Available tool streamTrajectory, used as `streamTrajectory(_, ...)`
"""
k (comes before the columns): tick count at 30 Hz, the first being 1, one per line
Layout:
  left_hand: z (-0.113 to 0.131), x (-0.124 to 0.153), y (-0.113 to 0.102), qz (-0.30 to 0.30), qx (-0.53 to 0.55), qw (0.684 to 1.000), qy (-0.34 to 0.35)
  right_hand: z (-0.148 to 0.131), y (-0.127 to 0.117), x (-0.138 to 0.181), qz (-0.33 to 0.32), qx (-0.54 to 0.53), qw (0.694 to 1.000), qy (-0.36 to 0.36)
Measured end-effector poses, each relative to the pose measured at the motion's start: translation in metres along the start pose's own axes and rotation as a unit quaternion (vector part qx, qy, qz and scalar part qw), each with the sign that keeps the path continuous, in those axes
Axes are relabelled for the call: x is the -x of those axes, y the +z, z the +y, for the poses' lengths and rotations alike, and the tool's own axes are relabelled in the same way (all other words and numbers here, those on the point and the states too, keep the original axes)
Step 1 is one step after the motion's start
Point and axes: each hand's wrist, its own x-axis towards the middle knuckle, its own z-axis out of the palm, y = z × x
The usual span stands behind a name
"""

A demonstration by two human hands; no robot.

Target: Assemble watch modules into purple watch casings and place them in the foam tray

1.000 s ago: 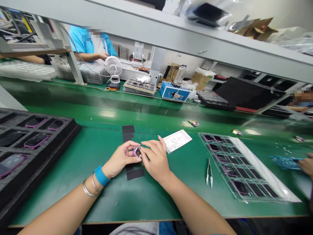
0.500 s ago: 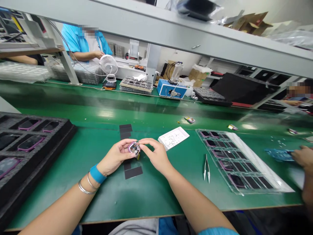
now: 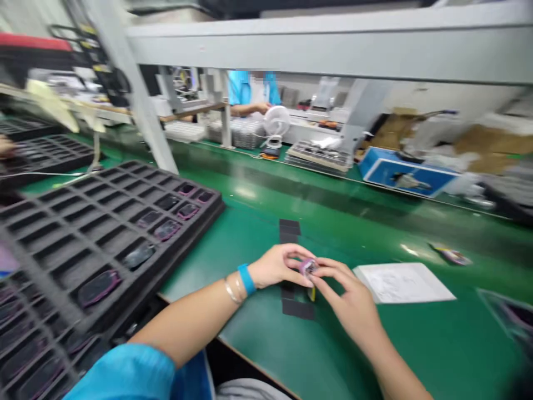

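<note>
A small purple-framed electronic device [image 3: 308, 268] with its inner parts exposed is held above the green mat. My left hand [image 3: 283, 265] grips its left side between thumb and fingers. On its right side, the fingertips of my right hand [image 3: 347, 289] are closed against it; blur hides exactly which part they pinch. A yellow strip [image 3: 312, 293] hangs below the device. Under my hands lie black rectangular pieces [image 3: 298, 309] in a row on the mat. Close to my right hand is a white tray [image 3: 416, 295] with tiny pieces in it.
A large black foam tray [image 3: 187, 239] with purple-framed parts in some pockets fills the left side. Another loose device [image 3: 453, 255] lies at the right. A clear tray [image 3: 495, 311] is cut off at the right edge. Beyond stand a blue box [image 3: 408, 172], a white fan [image 3: 277, 120] and a co-worker [image 3: 254, 94].
The view has swung left, bringing more of the foam tray into sight and taking the tweezers out. Both hands still hold the device, which has turned slightly.
</note>
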Motion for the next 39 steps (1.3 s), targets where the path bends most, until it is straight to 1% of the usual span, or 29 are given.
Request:
streamTrajectory(2,0.0,-0.001,-0.002,-0.002,0.006,1.0,0.0,0.005,0.001,-0.001,-0.014,0.016,1.0,0.003)
streamTrajectory(5,0.001,0.0,-0.003,0.001,0.005,1.0,-0.005,0.006,0.002,0.0,-0.022,0.036,0.999,-0.008)
streamTrajectory(10,0.002,0.003,-0.002,-0.005,0.021,1.0,-0.012,0.002,0.004,0.003,0.016,0.048,0.998,-0.045)
streamTrajectory(13,0.002,0.003,-0.002,-0.004,0.029,0.999,-0.016,0.002,0.005,0.003,0.024,0.047,0.997,-0.054)
streamTrajectory(16,0.003,0.003,-0.002,-0.002,0.029,0.999,-0.014,0.001,0.006,0.003,0.026,0.037,0.998,-0.046)
streamTrajectory(21,0.007,0.008,0.003,0.01,-0.01,1.0,-0.005,-0.013,0.006,0.003,0.059,0.004,0.998,-0.018)
streamTrajectory(24,0.007,0.008,0.002,-0.004,-0.01,1.0,-0.004,-0.018,0.006,0.001,0.06,-0.024,0.998,-0.005)
streamTrajectory(29,0.004,0.006,-0.002,-0.016,-0.017,1.0,-0.009,-0.02,0.005,0.0,0.061,-0.061,0.996,0.02)
streamTrajectory(33,0.004,0.006,-0.002,-0.013,-0.02,1.0,-0.014,-0.02,0.006,0.001,0.074,-0.078,0.994,0.021)
streamTrajectory(39,0.006,0.005,-0.001,-0.017,-0.019,1.0,-0.013,-0.019,0.006,0.001,0.07,-0.112,0.991,0.03)
